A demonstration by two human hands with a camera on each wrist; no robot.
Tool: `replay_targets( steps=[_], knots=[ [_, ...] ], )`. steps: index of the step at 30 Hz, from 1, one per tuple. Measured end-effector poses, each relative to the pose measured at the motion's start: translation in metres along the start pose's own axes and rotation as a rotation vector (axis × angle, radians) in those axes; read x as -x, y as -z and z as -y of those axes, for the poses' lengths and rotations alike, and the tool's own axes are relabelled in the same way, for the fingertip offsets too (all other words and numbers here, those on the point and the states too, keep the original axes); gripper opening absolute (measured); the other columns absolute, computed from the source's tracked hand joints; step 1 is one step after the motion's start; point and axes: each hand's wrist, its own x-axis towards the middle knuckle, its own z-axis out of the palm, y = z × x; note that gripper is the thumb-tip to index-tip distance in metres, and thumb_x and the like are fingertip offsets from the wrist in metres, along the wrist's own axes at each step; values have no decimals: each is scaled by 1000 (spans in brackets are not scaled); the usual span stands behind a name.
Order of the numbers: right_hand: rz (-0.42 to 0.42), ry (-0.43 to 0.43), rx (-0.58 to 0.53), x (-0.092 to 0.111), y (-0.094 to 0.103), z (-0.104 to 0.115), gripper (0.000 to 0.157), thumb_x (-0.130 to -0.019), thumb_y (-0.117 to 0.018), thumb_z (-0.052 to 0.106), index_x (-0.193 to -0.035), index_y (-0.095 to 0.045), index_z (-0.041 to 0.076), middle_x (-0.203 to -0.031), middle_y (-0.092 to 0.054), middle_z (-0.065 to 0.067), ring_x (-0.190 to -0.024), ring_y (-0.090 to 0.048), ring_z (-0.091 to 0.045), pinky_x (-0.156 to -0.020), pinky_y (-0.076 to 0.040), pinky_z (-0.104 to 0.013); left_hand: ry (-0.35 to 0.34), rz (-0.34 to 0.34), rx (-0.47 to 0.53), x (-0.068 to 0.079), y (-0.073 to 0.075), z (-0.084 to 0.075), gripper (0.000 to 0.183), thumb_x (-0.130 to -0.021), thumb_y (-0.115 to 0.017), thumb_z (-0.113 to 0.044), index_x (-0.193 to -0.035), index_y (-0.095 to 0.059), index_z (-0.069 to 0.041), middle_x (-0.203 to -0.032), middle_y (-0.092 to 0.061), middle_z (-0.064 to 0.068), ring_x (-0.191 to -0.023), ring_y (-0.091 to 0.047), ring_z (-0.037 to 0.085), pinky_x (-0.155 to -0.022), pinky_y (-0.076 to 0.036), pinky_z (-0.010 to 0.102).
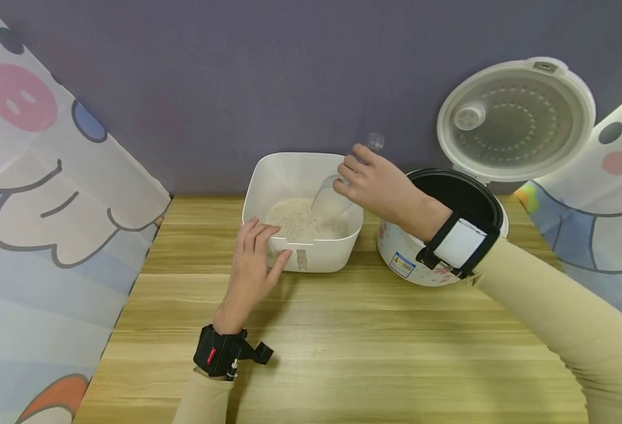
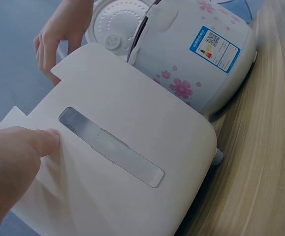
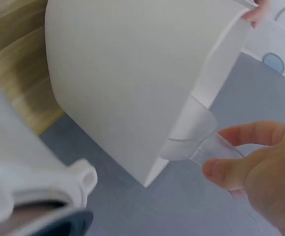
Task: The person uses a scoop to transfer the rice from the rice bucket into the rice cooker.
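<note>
A white rice bin with a small clear window in its front stands on the table, rice covering its bottom. My left hand grips the bin's front left rim, fingers over the edge and thumb on the outer wall. Above the bin's right side, my right hand pinches the handle of a clear plastic scoop. In the head view the scoop's cup dips into the bin at the rice; its lower edge is hidden. The right wrist view shows thumb and fingers on either side of the handle.
Just right of the bin stands a white rice cooker with pink flowers and a label. Its lid is raised, and the dark inner pot shows beneath my right forearm. A grey wall panel rises behind the wooden table.
</note>
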Motion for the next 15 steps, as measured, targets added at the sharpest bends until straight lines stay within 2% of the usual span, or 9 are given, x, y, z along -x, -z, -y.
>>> replay_targets(
  steps=[4, 10, 15],
  knots=[
    [61, 30, 60, -11, -8, 9, 12, -97, -63, -3, -97, -70, 8, -103, -72, -13, -102, -64, -31, -106, -43, -43, 1, 4, -3, 1, 1, 0, 48, -106, -56, -40, -130, -54, 2, -130, -52, 21, -137, -41, 44, -126, -23, 49],
    [205, 58, 126, -22, -11, 22, 14, -98, -62, 3, -103, -71, 12, -109, -72, -10, -108, -64, -29, -111, -38, -43, 8, 12, -1, 1, 1, 0, 47, -105, -58, -37, -131, -54, 1, -130, -52, 21, -139, -40, 44, -127, -22, 49],
    [248, 43, 126, -25, -13, 28, 15, -97, -64, 4, -105, -71, 15, -110, -72, -8, -109, -63, -28, -112, -36, -44, 2, 12, 0, 0, 2, 0, 48, -105, -57, -38, -131, -54, 1, -131, -52, 20, -139, -39, 44, -127, -22, 49]
  ],
)
